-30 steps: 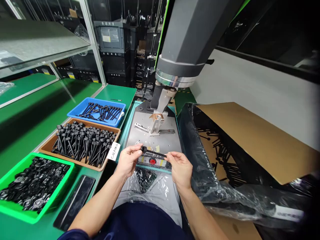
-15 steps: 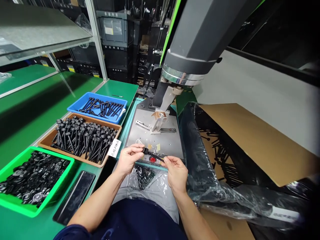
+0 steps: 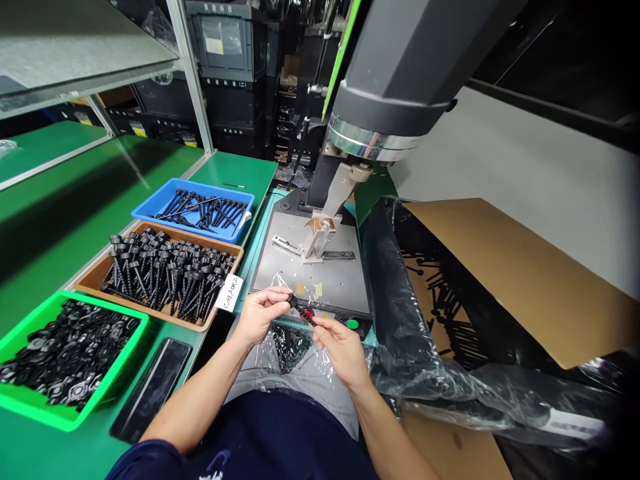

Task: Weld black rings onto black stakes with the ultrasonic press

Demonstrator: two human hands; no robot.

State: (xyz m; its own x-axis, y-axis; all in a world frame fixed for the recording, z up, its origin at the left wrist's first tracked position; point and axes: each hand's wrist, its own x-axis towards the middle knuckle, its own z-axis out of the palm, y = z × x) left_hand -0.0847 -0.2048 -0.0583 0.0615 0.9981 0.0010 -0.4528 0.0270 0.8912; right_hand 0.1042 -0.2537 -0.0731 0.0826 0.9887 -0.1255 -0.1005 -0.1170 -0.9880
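Note:
Between my two hands, in front of the machine's metal plate, is a black ribbed plastic stem with a round head (image 3: 304,315). My left hand (image 3: 263,313) pinches its head end between thumb and fingers. The other end lies in the closed fingertips of my right hand (image 3: 343,350). The stem slants down from left to right. Just beyond it, a red button (image 3: 309,314) shows on the front of the machine base, partly covered by the stem. A green button (image 3: 353,325) sits further right.
A press head (image 3: 370,133) hangs over a metal fixture (image 3: 320,237) on the plate. To the left stand a blue tray (image 3: 145,210), a brown tray (image 3: 90,275) and a green bin (image 3: 143,327) of black parts, plus a phone (image 3: 150,390). Right is a plastic-lined carton (image 3: 500,280).
My right hand has shifted slightly left and down, and the stem tilts more steeply. The green button has come into sight. My left hand keeps its pinch.

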